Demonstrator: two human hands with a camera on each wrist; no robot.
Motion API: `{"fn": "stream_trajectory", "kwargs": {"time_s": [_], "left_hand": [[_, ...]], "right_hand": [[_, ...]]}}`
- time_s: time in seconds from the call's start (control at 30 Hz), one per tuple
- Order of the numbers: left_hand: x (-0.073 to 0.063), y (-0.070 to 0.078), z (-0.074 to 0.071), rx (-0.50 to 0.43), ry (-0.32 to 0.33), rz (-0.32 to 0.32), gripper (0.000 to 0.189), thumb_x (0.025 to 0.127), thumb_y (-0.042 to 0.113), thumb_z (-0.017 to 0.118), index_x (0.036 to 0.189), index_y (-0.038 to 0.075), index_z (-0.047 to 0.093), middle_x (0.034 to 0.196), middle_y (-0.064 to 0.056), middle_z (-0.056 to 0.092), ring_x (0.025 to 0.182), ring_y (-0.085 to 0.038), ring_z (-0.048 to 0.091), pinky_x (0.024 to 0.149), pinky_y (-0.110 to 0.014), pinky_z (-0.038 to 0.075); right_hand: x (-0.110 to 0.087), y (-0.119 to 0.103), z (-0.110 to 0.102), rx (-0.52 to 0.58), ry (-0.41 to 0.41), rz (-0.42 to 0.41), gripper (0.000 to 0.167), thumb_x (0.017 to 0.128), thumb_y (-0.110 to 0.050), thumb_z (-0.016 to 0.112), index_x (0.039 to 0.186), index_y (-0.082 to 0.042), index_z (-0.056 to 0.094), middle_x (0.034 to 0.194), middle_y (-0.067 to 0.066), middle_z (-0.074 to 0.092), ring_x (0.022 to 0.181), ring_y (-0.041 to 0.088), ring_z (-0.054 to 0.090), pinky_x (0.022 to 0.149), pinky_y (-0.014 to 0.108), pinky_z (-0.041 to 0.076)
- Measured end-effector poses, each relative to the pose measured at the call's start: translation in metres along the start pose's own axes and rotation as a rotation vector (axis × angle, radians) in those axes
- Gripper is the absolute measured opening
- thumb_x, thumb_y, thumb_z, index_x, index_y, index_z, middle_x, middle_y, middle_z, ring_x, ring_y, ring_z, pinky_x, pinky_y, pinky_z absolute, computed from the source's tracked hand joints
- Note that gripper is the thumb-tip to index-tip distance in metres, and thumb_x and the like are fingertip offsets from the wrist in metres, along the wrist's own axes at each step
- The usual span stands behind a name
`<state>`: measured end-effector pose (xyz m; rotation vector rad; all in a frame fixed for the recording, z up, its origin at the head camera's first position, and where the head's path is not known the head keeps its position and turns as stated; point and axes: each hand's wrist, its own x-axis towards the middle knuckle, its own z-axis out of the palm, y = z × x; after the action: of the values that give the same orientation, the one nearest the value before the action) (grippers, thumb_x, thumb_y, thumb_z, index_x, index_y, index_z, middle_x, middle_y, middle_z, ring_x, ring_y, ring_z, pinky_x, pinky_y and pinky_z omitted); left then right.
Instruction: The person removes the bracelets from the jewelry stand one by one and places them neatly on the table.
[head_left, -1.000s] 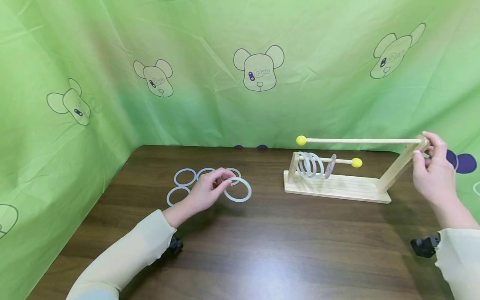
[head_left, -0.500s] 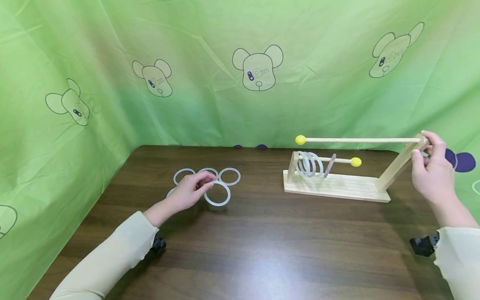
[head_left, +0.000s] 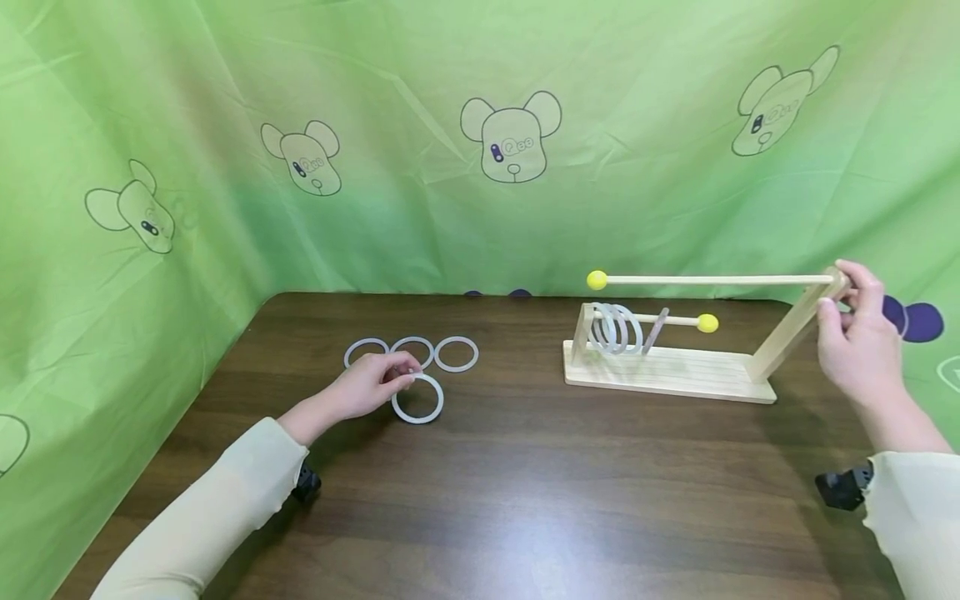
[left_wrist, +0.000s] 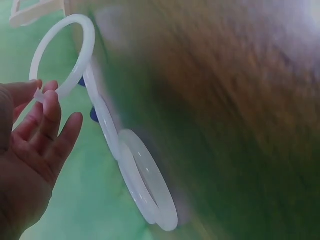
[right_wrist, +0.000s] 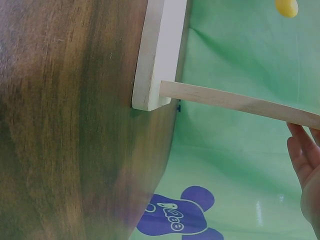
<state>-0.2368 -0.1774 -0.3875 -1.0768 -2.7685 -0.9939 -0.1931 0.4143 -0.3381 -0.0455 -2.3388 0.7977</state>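
My left hand [head_left: 369, 387] pinches a whitish ring [head_left: 440, 400] between thumb and fingertips, and the left wrist view shows that ring [left_wrist: 89, 42] standing out from the fingertips. Near the hand, several similar rings [head_left: 456, 368] lie flat on the table, one partly hidden behind it. My right hand [head_left: 862, 342] grips the top of the slanted tall post [head_left: 791, 333] of a wooden stand [head_left: 667, 377]. Several pale rings [head_left: 637, 333] hang on the stand's lower rod near its short post, with a greyish ring [head_left: 655, 332] tilted farther along.
The upper rod [head_left: 712, 280] ends in a yellow ball [head_left: 597, 280] at its left, the lower rod in another yellow ball [head_left: 707, 322] at its right. A green curtain [head_left: 375, 233] with bear heads hangs behind the brown table [head_left: 525, 467].
My left hand has moved left and a little nearer with the ring, uncovering the rightmost table ring. The greyish ring on the lower rod has swung. My right hand keeps its grip.
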Motion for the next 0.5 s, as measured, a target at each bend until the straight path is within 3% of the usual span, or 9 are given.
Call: {"fn": "stream_trajectory", "kwargs": {"time_s": [0.33,0.5], "left_hand": [[0.004,-0.011,0.000,0.026,-0.073,-0.033,0.008,0.093,0.006,0.064,0.101,0.009,0.066,0.078,0.006,0.064,0.068,-0.006,0.055,0.065,-0.028,0.047],[0.007,-0.015,0.001,0.065,-0.110,-0.022,0.006,0.092,0.007,0.066,0.097,0.009,0.066,0.077,0.005,0.062,0.071,-0.007,0.055,0.068,-0.028,0.046]], "right_hand": [[-0.001,0.002,0.000,0.002,0.005,0.010,0.051,0.100,-0.017,0.043,0.149,-0.019,0.028,0.130,-0.005,0.053,0.079,-0.023,0.038,0.066,0.013,0.031],[0.000,0.002,0.000,-0.003,-0.006,0.008,0.051,0.101,-0.016,0.042,0.150,-0.018,0.027,0.133,0.012,0.054,0.078,-0.023,0.037,0.065,0.011,0.031]]}}
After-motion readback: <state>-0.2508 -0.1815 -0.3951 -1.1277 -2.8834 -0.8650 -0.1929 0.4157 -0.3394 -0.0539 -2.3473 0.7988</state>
